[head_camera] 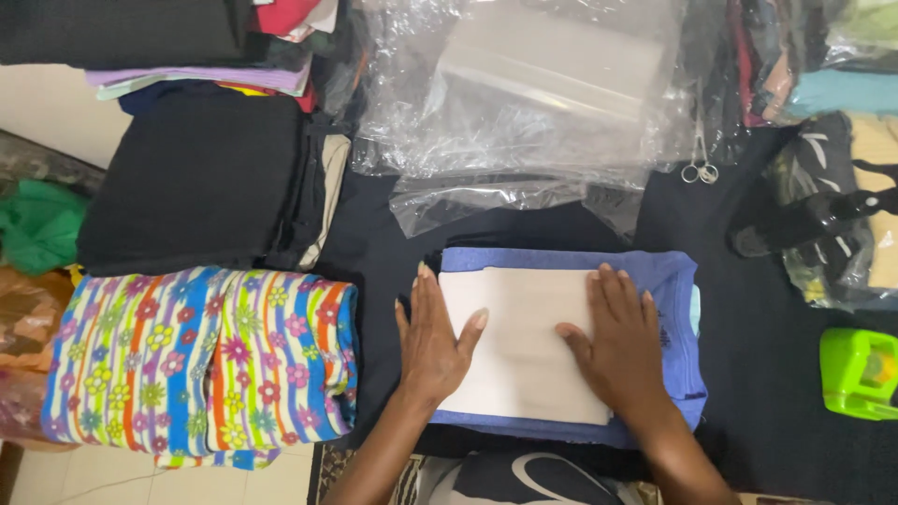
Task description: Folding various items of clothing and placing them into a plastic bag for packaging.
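A folded blue garment (669,281) lies on a dark cloth surface (758,346) in the lower middle. On top of it rests a white rectangular card (519,341). My left hand (432,341) lies flat, fingers together, on the card's left edge. My right hand (622,341) lies flat on the card's right side, reaching onto the blue fabric. Neither hand grips anything.
A folded striped flower-print cloth (201,360) sits at left, a black folded pile (192,178) behind it, more stacked clothes (201,75) at top left. Clear plastic bags (524,103) lie at the back, small scissors (700,170) beside them. A green tape dispenser (859,372) is at right.
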